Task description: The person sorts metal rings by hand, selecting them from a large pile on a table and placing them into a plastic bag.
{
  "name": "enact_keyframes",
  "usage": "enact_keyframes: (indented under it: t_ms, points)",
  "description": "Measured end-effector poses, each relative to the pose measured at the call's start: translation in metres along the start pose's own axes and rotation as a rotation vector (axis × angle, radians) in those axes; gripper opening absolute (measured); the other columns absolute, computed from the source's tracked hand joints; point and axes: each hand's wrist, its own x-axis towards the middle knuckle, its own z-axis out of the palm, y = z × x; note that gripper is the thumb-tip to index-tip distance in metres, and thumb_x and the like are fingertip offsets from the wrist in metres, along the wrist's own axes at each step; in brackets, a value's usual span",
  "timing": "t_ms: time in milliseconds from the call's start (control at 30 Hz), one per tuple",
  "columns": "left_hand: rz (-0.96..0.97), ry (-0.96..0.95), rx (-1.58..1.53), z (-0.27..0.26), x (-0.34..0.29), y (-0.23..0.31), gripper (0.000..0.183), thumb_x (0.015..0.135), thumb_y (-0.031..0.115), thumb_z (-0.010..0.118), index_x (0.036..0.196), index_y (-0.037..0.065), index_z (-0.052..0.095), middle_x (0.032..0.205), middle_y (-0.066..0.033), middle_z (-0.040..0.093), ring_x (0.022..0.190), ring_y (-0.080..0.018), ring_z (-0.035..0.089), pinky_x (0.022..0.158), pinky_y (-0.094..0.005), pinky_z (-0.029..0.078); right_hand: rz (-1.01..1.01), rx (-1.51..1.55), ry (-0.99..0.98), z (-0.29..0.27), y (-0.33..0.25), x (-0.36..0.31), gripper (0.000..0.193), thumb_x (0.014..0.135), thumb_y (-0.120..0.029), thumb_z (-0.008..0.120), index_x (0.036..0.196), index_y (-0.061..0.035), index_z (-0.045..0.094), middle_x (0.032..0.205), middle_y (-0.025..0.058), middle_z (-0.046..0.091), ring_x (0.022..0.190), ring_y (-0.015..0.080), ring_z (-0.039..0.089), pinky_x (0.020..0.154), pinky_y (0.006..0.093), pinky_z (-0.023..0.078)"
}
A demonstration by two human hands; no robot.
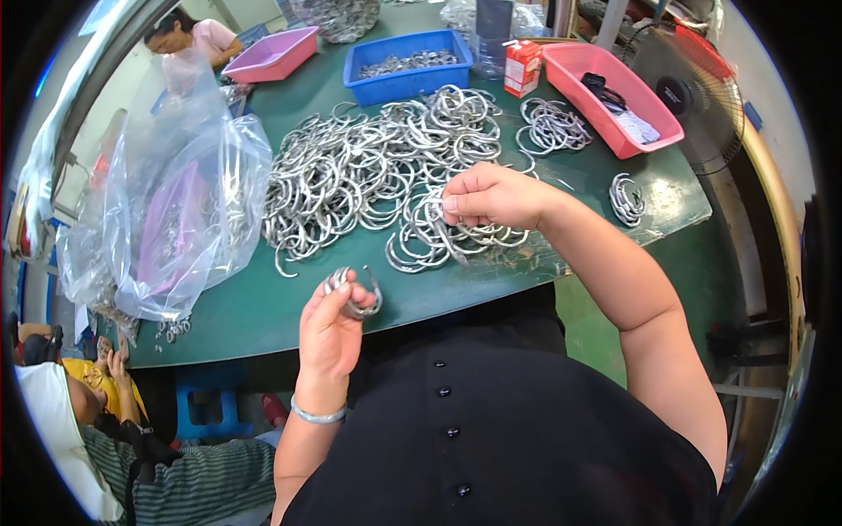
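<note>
My left hand (330, 331) is closed around a small bunch of curved, open-ended silver metal rings (372, 302) near the table's front edge. To its right, my right hand (495, 196) pinches with thumb and fingertips at the near right part of a large heap of similar rings (342, 171). A silver piece shows at those fingertips, though the fingers cover much of it. Loose rings (419, 250) lie just below that hand. Two smaller groups sit apart: a cluster of rings (554, 127) behind my right hand, and a little stack (626, 200) by the table's right edge.
On the green table (263, 320) stand a blue bin (408, 46) of small metal parts, a pink bin (272, 57), a red-pink tray (614, 105) and a red carton (523, 70). Clear plastic bags (189, 193) bulge at left. A fan (684, 96) stands right; other people are at left.
</note>
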Motion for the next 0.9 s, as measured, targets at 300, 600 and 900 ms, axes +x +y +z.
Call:
enact_keyframes:
  t_ms: [300,600,900]
  points:
    - [0.017,-0.014,0.058,0.015,0.01,0.006,0.014,0.083,0.005,0.051,0.096,0.0,0.052,0.082,-0.0104,0.061,0.072,-0.0176,0.058,0.072,-0.0287,0.046,-0.091,-0.662,0.115,0.009,-0.002,0.031,0.019,0.082,-0.017,0.049,0.082,-0.001,0.061,0.07,0.0084,0.06,0.064,0.0159,0.055,0.062,0.0302,0.044]
    - [0.02,0.029,0.058,0.004,0.016,0.005,0.012,0.083,0.005,0.051,0.093,-0.001,0.052,0.082,-0.0106,0.06,0.071,-0.0172,0.058,0.071,-0.0285,0.046,-0.198,-0.698,0.185,0.017,0.01,0.042,0.019,0.082,-0.018,0.05,0.084,-0.0021,0.061,0.074,0.0146,0.061,0.071,0.0295,0.058,0.067,0.0366,0.045]
    - [0.048,0.061,0.067,-0.002,0.013,0.008,0.013,0.082,0.005,0.052,0.094,-0.001,0.052,0.081,-0.0106,0.061,0.07,-0.0171,0.057,0.07,-0.0283,0.046,-0.153,-0.669,0.127,0.021,0.007,0.051,0.018,0.081,-0.018,0.052,0.089,-0.0056,0.062,0.081,0.0153,0.062,0.077,0.0295,0.059,0.07,0.0355,0.045]
